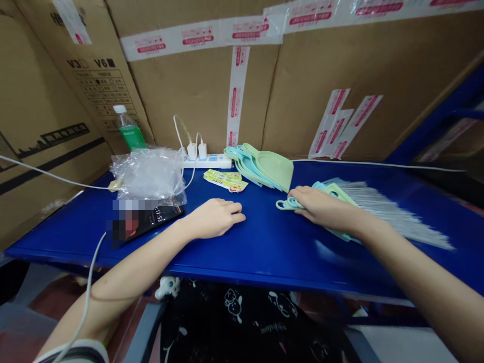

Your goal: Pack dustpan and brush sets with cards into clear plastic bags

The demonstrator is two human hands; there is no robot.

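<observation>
My left hand [215, 217] rests on the blue table [264, 247] with its fingers curled loosely inward and nothing visible in them. My right hand [319, 206] lies on a stack of small pastel hand brushes [378, 209], its fingers wrapped round their green and blue handles [287, 203]. The brushes' pale bristles fan out to the right. A nested stack of mint and blue mini dustpans [264, 169] lies just behind my right hand. Small printed label cards [226, 179] lie between the dustpans and my left hand.
A crumpled clear plastic bag [149, 174] and a dark phone [145, 219] with a cable sit at the left. A white power strip [206, 160] with chargers and a green bottle [129, 128] stand at the back. Taped cardboard boxes [212, 80] wall in the table.
</observation>
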